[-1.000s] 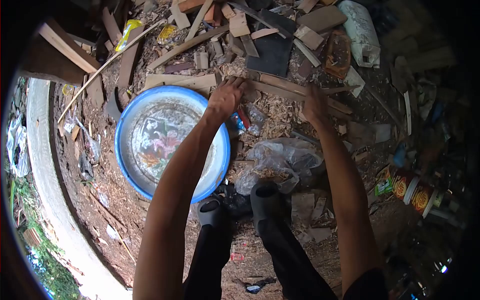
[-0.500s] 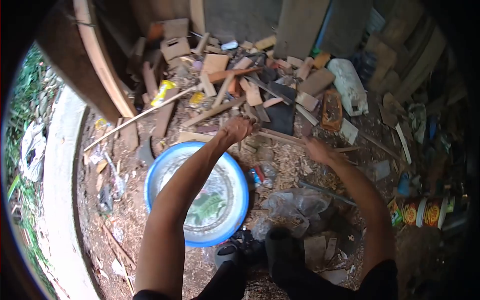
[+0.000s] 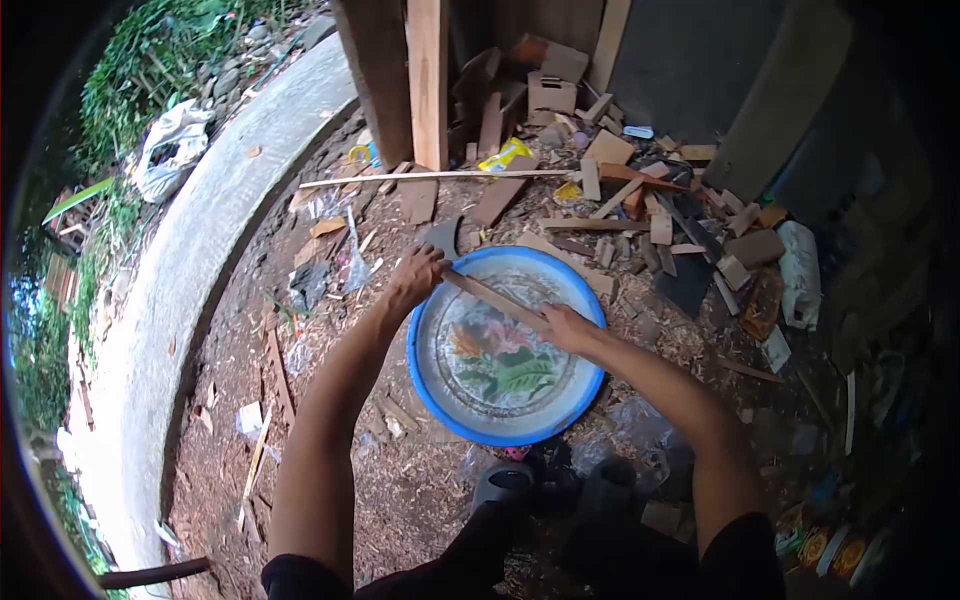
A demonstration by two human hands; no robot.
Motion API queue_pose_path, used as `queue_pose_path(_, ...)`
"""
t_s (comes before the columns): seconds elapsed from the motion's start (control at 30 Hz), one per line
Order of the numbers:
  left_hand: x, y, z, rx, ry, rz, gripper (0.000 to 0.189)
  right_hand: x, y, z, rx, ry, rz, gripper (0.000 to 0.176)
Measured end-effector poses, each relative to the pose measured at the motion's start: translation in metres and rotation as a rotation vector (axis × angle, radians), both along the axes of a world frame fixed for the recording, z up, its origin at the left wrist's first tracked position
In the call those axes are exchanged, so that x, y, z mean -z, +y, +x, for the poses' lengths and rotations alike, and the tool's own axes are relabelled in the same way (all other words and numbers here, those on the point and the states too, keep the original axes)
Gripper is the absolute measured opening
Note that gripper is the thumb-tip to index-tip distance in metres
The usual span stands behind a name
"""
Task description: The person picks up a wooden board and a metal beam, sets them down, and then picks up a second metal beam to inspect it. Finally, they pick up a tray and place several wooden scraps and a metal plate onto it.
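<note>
A thin wooden strip (image 3: 495,300) spans the gap between my hands, slanting down to the right. My left hand (image 3: 415,277) is closed around its upper left end, just past the rim of the basin. The fingers of my right hand (image 3: 572,330) grip the other end, above the basin's right half. Below the strip is a wide round basin (image 3: 417,372), white inside with a blue rim and a printed flower pattern. A dark curved blade-like piece (image 3: 443,236) lies on the ground right beyond my left hand.
Wood offcuts (image 3: 610,150) are heaped at the back right, near a white sack (image 3: 798,270). A long thin stick (image 3: 430,176) lies across the back. Shavings and plastic scraps litter the dirt. A curved concrete edge (image 3: 215,215) runs along the left. My shoes (image 3: 505,482) are below the basin.
The view has turned left. My hands have carried the wooden strip from near the offcut heap to over the basin.
</note>
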State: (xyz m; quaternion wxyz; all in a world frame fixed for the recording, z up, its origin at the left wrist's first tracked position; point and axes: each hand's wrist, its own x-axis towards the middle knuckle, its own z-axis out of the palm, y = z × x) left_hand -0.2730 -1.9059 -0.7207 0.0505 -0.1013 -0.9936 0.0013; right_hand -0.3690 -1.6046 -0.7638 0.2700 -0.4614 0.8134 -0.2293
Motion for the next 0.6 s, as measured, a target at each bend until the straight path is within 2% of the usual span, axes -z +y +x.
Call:
queue_pose_path(0.03, 0.002, -0.004, 0.021, -0.082, 0.117, 0.003, 0.031, 0.005, -0.008, 0.007, -0.027, -0.007, 0.0, 0.037)
queue_pose_path(0.07, 0.007, -0.004, 0.042, -0.248, 0.086, 0.022, 0.053, 0.01, -0.014, 0.012, -0.02, -0.061, 0.01, 0.04)
queue_pose_path(0.1, 0.017, -0.004, 0.059, -0.408, 0.069, 0.038, 0.06, 0.014, -0.019, 0.016, -0.009, -0.112, 0.021, 0.043)
queue_pose_path(0.17, 0.036, -0.001, 0.088, -0.699, -0.102, 0.199, 0.056, 0.016, -0.015, 0.017, -0.05, -0.157, 0.015, 0.043)
queue_pose_path(0.2, 0.044, 0.005, 0.101, -0.783, -0.11, 0.252, 0.047, 0.018, -0.009, 0.016, -0.035, -0.008, -0.07, 0.042)
queue_pose_path(0.23, 0.055, 0.004, 0.107, -0.795, -0.109, 0.261, 0.047, 0.019, -0.004, 0.014, -0.02, 0.14, -0.155, 0.042)
queue_pose_path(0.3, 0.086, 0.003, 0.117, -0.873, -0.244, 0.532, 0.043, -0.002, 0.01, 0.009, 0.117, 0.359, -0.073, 0.043)
queue_pose_path(0.33, 0.069, 0.018, 0.117, -0.9, -0.241, 0.604, 0.04, 0.005, 0.017, -0.001, 0.206, 0.448, -0.012, 0.052)
queue_pose_path(0.37, 0.078, 0.02, 0.116, -0.904, -0.238, 0.609, 0.04, 0.01, 0.024, -0.007, 0.2, 0.452, -0.012, 0.052)
queue_pose_path(0.43, 0.099, 0.021, 0.114, -1.009, -0.163, 0.773, 0.038, 0.023, 0.036, -0.016, 0.651, 0.237, 0.283, 0.059)
queue_pose_path(0.47, 0.102, 0.023, 0.114, -1.017, -0.116, 0.767, 0.036, 0.034, 0.043, -0.023, 0.646, 0.243, 0.283, 0.059)
queue_pose_path(0.53, 0.098, 0.022, 0.115, -1.027, -0.104, 0.824, 0.036, 0.043, 0.05, -0.03, 0.658, -0.097, 0.326, 0.057)
queue_pose_path(0.6, 0.096, 0.021, 0.12, -1.039, -0.105, 0.882, 0.037, 0.038, 0.05, -0.033, 0.634, -0.111, 0.328, 0.054)
